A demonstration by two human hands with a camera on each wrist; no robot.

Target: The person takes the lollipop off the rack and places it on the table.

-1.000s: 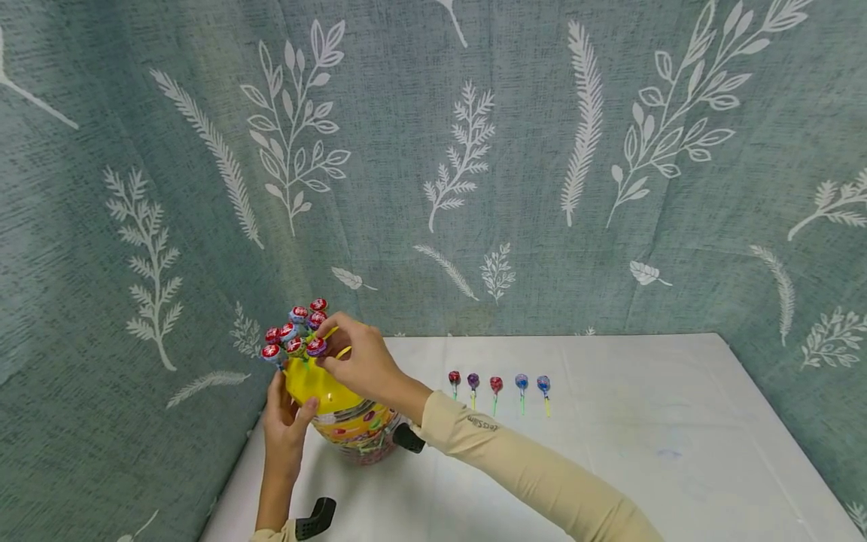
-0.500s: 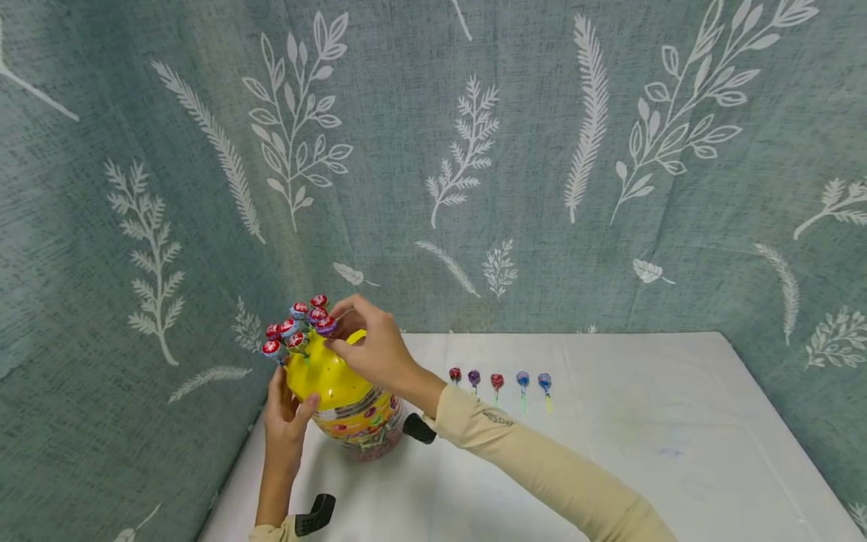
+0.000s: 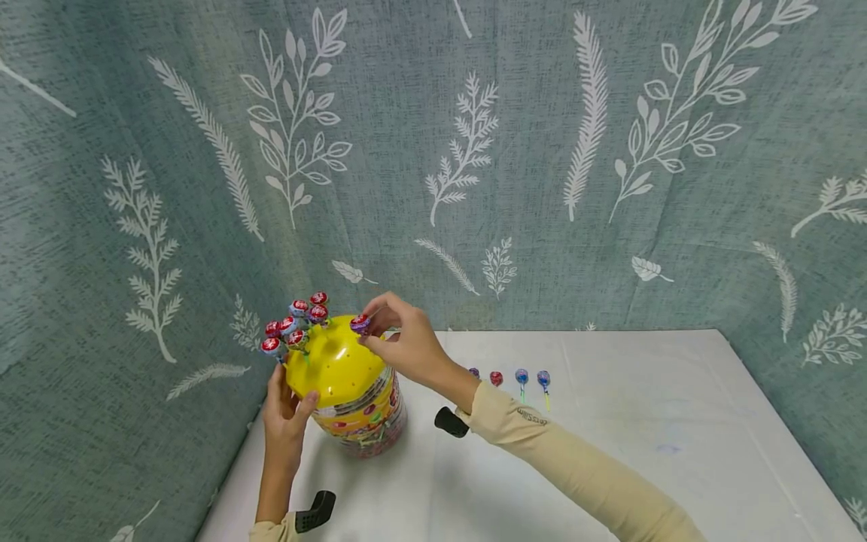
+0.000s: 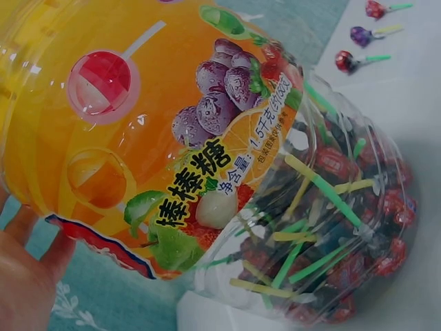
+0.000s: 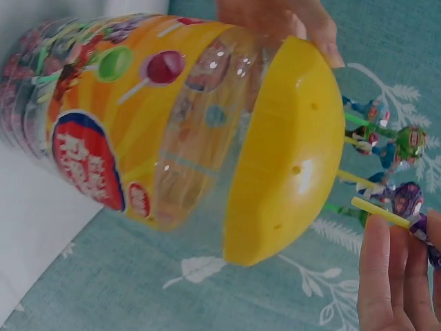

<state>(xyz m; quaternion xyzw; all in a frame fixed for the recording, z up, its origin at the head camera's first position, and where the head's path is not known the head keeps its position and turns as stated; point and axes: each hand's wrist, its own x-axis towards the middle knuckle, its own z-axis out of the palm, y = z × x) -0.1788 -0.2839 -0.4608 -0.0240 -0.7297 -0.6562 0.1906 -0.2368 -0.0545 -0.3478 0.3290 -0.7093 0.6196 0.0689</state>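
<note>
A big clear candy jar [image 3: 369, 421] with a yellow lid [image 3: 339, 369] stands on the table, its printed label and the loose lollipops inside showing in the left wrist view. My left hand [image 3: 284, 421] holds the jar at its left side just below the lid, thumb toward the front. Several wrapped lollipops [image 3: 287, 325] stick up from holes on the lid's left and far part. Between thumb and fingers my right hand [image 3: 413, 339] pinches a purple-wrapped lollipop [image 3: 360, 324] over the lid's right side; its yellow stick [image 5: 379, 212] is clear of the holes in the right wrist view.
Several lollipops lie in a row on the white table [image 3: 609, 436] right of the jar, among them a blue one [image 3: 521, 376] and a red one [image 3: 497, 379]. My right forearm partly covers the row. A leaf-patterned green curtain [image 3: 393, 150] hangs behind and at left.
My right hand has carried the purple lollipop up and to the right, away from the cluster, uncovering more of the lid. My left hand stays on the jar.
</note>
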